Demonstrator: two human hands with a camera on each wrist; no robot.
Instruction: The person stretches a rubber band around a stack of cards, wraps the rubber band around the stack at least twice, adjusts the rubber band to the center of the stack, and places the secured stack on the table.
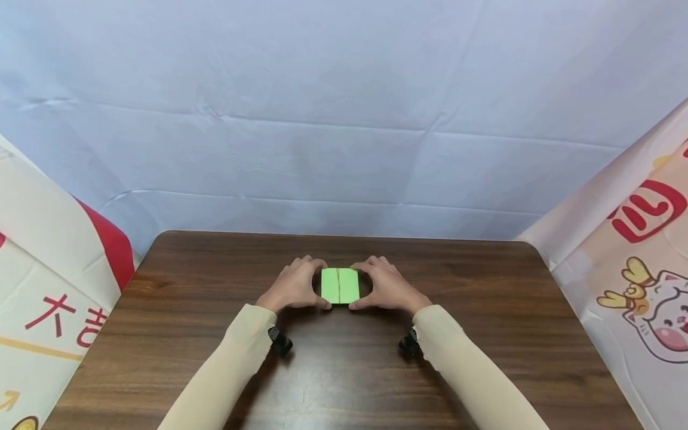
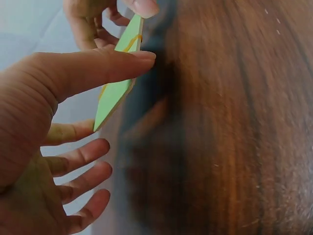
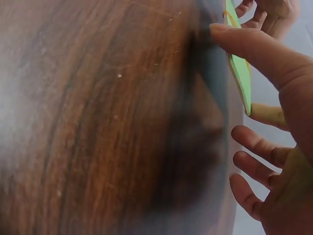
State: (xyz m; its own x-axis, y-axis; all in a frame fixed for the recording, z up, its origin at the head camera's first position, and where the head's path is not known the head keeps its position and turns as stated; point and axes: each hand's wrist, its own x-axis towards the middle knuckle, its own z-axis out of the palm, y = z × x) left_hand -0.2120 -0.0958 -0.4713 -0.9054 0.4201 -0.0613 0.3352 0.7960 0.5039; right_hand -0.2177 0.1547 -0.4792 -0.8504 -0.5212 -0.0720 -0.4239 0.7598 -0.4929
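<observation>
A thin, light-green square paper pad (image 1: 330, 286) is held between both hands above the table, with a yellowish rubber band (image 1: 339, 286) running across its middle. My left hand (image 1: 294, 285) pinches its left side by the corners, thumb at the near edge and index finger at the far one. On the opposite side, my right hand (image 1: 391, 288) grips in the same way. The left wrist view shows the pad (image 2: 111, 100) edge-on, its other fingers spread apart from it. Likewise, the right wrist view has the pad (image 3: 242, 78) between thumb and index fingertip.
The dark brown wooden table (image 1: 215, 257) has rounded far corners. A pale cloth backdrop (image 1: 322, 119) hangs behind it, and printed cloths flank the left (image 1: 48, 286) and right (image 1: 634, 257). Small black devices sit at the left wrist (image 1: 280, 341) and right wrist (image 1: 409, 344).
</observation>
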